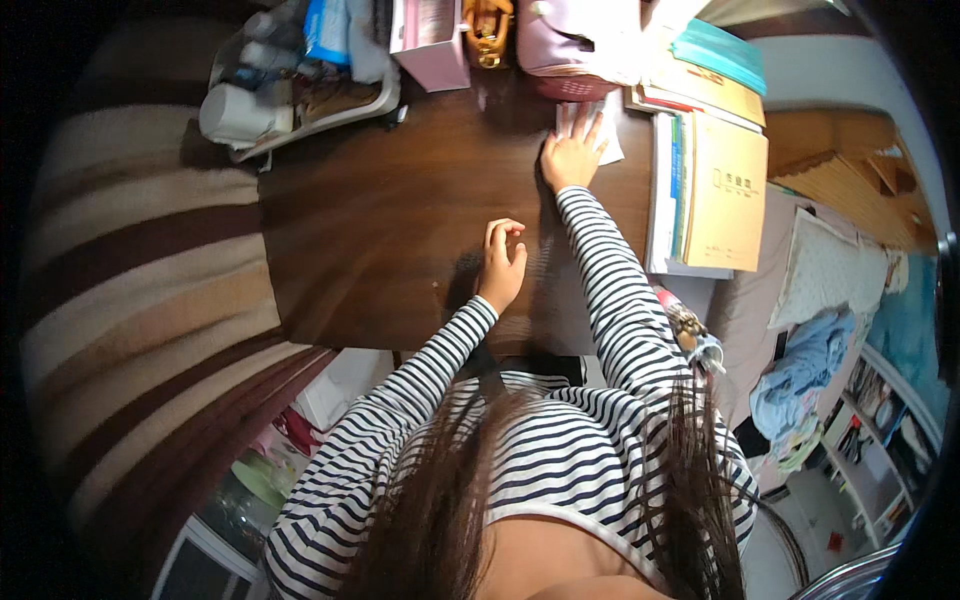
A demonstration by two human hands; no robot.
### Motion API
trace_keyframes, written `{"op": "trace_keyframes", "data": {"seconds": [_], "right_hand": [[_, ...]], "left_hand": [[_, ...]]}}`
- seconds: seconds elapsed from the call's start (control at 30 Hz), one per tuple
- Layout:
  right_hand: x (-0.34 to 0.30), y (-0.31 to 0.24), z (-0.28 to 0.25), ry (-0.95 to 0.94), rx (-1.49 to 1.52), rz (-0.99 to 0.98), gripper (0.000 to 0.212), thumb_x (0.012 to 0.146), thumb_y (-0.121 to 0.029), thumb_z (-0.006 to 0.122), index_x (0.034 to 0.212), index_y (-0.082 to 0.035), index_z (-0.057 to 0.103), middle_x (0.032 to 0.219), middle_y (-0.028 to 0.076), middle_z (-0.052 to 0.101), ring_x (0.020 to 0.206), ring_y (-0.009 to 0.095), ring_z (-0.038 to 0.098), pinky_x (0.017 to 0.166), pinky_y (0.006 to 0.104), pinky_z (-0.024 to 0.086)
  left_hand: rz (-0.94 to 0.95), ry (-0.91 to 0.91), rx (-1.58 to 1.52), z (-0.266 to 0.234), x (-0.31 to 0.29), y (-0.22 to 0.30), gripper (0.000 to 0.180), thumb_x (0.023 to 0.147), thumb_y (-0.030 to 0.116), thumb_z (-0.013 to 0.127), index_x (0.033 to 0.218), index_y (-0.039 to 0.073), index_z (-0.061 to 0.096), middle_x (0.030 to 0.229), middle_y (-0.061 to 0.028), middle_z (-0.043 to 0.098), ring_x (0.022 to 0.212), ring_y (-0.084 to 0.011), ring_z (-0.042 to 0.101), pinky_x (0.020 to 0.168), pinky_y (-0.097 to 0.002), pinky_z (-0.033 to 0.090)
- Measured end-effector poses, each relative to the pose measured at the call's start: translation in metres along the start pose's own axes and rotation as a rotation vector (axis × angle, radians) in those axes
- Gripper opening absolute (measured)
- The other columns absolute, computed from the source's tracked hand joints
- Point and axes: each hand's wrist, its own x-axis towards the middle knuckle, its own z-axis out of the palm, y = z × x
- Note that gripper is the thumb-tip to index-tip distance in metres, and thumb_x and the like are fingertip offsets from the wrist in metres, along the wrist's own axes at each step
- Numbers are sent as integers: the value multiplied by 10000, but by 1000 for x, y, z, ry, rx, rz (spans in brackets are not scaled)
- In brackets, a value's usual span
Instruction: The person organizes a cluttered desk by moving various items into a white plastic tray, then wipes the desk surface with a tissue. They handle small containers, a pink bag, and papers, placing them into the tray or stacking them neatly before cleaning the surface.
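My right hand (pixel 573 155) reaches far across the brown desk, fingers spread flat on a thin white sheet (pixel 613 145), paper or tissue. Part of that sheet is covered by the hand; it lies just in front of a pale pink bag (pixel 580 40). My left hand (pixel 503 268) hovers over or rests on the desk nearer to me, its fingers loosely curled and the thumb apart. Nothing shows in it.
At the right edge lies a stack of books and tan notebooks (pixel 728 190), with a teal pouch (pixel 720 55) behind it. Along the back stand a pink box (pixel 432 45), a golden-brown object (pixel 488 30) and a white tray (pixel 330 118) of bottles. Striped curtain hangs left.
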Motion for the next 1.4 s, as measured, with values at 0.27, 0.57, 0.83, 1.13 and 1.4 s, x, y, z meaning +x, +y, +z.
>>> {"op": "trace_keyframes", "data": {"seconds": [0.27, 0.57, 0.83, 1.13, 1.4], "right_hand": [[-31, -160, 38, -158, 138, -437, 609, 804, -313, 446, 1376, -160, 304, 1462, 108, 182, 1341, 350, 141, 1056, 553, 122], [-111, -168, 19, -358, 314, -824, 714, 725, -257, 539, 1364, -63, 287, 1423, 82, 280, 1332, 262, 215, 1063, 446, 210], [-94, -177, 25, -324, 58, -684, 694, 803, -291, 506, 1404, -103, 214, 1471, 135, 132, 1355, 318, 116, 1050, 517, 166], [-33, -337, 99, -76, 79, -357, 601, 827, -335, 408, 1306, 23, 352, 1375, 200, 320, 1285, 362, 260, 1029, 531, 170], [-25, -414, 134, -160, 188, -652, 542, 850, -316, 377, 1326, -57, 367, 1393, 154, 320, 1289, 378, 254, 1036, 554, 140]], "left_hand": [[-166, 293, -80, -67, -12, -46, 152, 860, -3, 445, 1008, 23, 472, 942, -47, 500, 867, -124, 496, 788, -255, 417], [-165, 676, -134, -127, -43, -74, 100, 884, 48, 453, 982, 42, 472, 906, -36, 495, 805, -122, 476, 784, -245, 419], [-209, 597, -305, -148, -49, -91, 97, 896, 88, 478, 986, 51, 484, 921, -25, 490, 808, -103, 472, 772, -240, 422], [-302, 557, -212, -214, -50, -94, 164, 909, 178, 471, 1007, 48, 484, 954, -52, 521, 863, -132, 521, 793, -257, 441], [-290, 635, -279, -253, -51, -116, 139, 917, 151, 456, 1001, 42, 483, 957, -47, 511, 846, -121, 527, 780, -250, 452]]}}
